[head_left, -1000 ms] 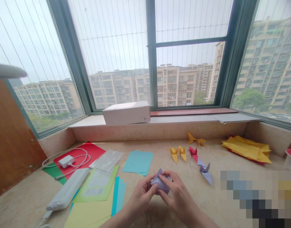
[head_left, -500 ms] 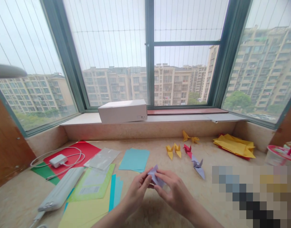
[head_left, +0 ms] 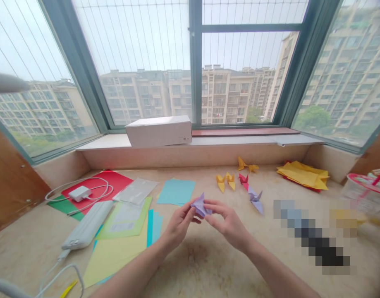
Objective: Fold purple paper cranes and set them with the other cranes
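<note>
A small folded piece of purple origami paper [head_left: 201,206] is held up between my two hands over the stone surface. My left hand [head_left: 181,221] pinches its left side between thumb and fingers. On the other side, the fingertips of my right hand [head_left: 224,217] close on its right edge, thumb below. Beyond my right hand stand finished-looking paper cranes: a purple crane [head_left: 256,200], a red crane [head_left: 243,180] and several yellow cranes [head_left: 230,180]. Nearest to my left hand lies a stack of light blue paper squares [head_left: 176,191].
Left lie a white power strip [head_left: 87,225], a cabled white adapter [head_left: 80,193], red paper [head_left: 113,182] and pale yellow sheets [head_left: 117,254]. Crumpled yellow paper [head_left: 304,176] and a clear cup [head_left: 360,192] are at right. A white box [head_left: 158,134] sits on the sill. One patch is pixelated.
The camera view has tilted down, so everything sits higher in the picture. Both hands keep hold of the purple paper, its angle slightly changed.
</note>
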`<action>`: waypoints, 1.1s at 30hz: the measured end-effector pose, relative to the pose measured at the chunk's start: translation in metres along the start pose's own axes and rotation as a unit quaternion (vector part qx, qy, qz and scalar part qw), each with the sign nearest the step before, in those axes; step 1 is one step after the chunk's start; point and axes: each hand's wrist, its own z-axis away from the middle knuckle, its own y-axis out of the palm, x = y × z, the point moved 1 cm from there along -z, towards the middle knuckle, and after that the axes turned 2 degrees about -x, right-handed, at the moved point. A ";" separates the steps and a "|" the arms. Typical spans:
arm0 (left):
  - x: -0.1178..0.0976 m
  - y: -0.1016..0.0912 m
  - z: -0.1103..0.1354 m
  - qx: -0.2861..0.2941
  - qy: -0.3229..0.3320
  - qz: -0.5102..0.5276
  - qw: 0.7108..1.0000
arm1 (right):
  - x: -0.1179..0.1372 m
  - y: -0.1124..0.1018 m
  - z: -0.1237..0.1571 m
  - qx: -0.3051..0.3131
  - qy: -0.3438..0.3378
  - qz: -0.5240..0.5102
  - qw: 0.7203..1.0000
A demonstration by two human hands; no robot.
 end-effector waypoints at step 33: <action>0.002 0.009 0.008 0.008 -0.035 -0.073 0.997 | 0.001 0.011 0.007 -0.085 -0.192 0.254 0.944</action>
